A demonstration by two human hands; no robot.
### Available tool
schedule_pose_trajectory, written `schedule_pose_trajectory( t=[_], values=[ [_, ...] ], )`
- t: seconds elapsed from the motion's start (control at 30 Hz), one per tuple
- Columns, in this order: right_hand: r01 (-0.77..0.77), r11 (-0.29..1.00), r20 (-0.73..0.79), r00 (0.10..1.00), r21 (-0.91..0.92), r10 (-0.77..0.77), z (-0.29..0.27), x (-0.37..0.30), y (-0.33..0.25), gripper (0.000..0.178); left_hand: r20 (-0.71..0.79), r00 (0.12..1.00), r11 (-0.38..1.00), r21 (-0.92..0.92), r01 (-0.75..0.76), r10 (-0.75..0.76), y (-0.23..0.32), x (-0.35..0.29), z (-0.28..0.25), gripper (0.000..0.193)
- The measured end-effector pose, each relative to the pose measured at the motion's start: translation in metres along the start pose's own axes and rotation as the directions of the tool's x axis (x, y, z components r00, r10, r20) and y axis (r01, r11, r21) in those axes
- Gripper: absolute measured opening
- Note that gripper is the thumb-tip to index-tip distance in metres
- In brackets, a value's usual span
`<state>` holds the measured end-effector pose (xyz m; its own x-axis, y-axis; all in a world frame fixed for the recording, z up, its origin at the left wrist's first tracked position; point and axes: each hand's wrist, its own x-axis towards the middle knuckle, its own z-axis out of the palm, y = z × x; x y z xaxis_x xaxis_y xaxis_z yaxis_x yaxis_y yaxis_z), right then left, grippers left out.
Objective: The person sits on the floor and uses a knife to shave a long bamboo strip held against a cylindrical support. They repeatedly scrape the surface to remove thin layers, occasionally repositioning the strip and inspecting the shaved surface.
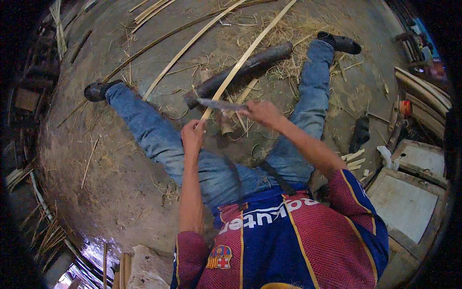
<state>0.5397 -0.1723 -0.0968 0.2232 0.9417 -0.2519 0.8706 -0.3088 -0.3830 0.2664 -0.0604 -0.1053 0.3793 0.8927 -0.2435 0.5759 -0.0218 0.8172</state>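
My left hand (193,136) is closed round the near end of a long, pale split-bamboo strip (261,37), which runs away from me and slants up to the right. Held in my right hand (264,115) is a knife (222,104). Its blade points left and crosses the strip just beyond my left fingers; whether the edge bites into it I cannot tell. Beneath the strip, a dark round log (255,66) lies on the floor between my outstretched legs. A short piece of wood (225,126) shows below the log, close to the blade.
Curly shavings (284,29) lie heaped past the log. Another pale strip (185,48) and a darker one (144,50) stretch across the floor on the left. At right are a dark shoe-like object (359,134), pale-panelled wooden frames (404,204) and curved slats (423,91).
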Motion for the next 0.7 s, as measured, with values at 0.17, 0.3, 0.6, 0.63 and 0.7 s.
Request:
schedule_pose_trajectory(
  t=[0.17, 0.3, 0.6, 0.63, 0.7],
  values=[
    [-0.38, 0.882, -0.381, 0.8, 0.277, 0.464, -0.004, 0.042, 0.098, 0.063, 0.057, 0.998, 0.999, 0.051, 0.019, -0.022, 0.027, -0.011, -0.008, 0.033],
    [0.067, 0.997, -0.13, 0.989, -0.028, -0.07, -0.012, 0.026, 0.065, 0.063, 0.082, 0.995, 0.998, 0.006, 0.062, -0.062, 0.021, -0.031, -0.025, 0.031],
    [-0.347, 0.935, -0.215, 0.91, 0.078, 0.356, -0.026, 0.051, 0.093, 0.069, 0.208, 0.978, 0.974, 0.211, -0.08, 0.035, 0.036, -0.056, -0.05, 0.045],
    [-0.346, 0.93, -0.201, 0.909, 0.125, 0.365, -0.017, 0.049, 0.088, 0.07, 0.219, 0.976, 0.946, 0.315, -0.077, 0.007, 0.046, -0.044, -0.044, 0.049],
    [-0.314, 0.925, -0.197, 0.913, 0.214, 0.356, -0.004, 0.045, 0.073, 0.07, 0.208, 0.976, 0.872, 0.488, -0.048, -0.063, 0.069, -0.033, -0.033, 0.054]
  ],
)
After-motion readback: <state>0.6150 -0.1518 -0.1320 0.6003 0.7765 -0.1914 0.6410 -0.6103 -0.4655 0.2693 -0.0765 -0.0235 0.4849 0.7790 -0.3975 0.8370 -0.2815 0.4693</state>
